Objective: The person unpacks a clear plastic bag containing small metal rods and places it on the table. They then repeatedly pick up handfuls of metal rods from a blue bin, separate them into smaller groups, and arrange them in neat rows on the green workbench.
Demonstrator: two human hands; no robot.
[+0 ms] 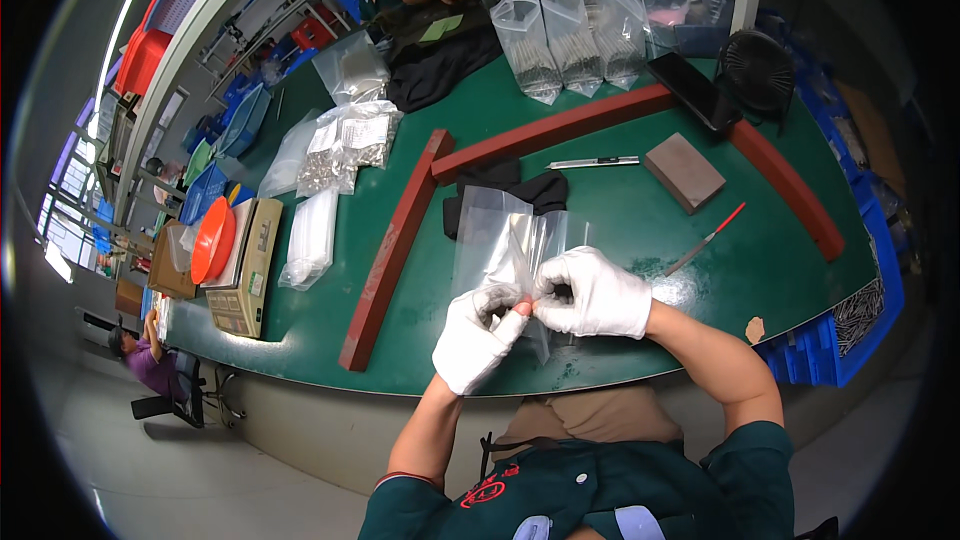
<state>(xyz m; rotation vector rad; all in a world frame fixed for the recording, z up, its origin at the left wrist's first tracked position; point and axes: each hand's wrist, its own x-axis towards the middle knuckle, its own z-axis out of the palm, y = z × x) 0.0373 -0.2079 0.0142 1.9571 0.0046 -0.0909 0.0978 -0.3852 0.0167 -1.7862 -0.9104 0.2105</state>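
A clear plastic bag (484, 236) lies in front of me, reaching up toward a black cloth (548, 192). My left hand (474, 342), in a white glove with a bare fingertip showing, pinches the bag's near part. Close against it, my right hand (600, 296), also gloved in white, is closed with its fingertips on the same plastic. The fingertips of both hands nearly meet. Whether anything small is between them I cannot make out. A red-tipped thin tool (708, 238) lies to the right of my right hand.
Dark red bars (396, 252) frame the work area on the green table (600, 360). Within it are a utility knife (592, 163) and brown block (685, 172). A phone (692, 90), fan (757, 72) and filled bags (578, 45) stand behind. Left are a scale (243, 270) and orange bowl (213, 240).
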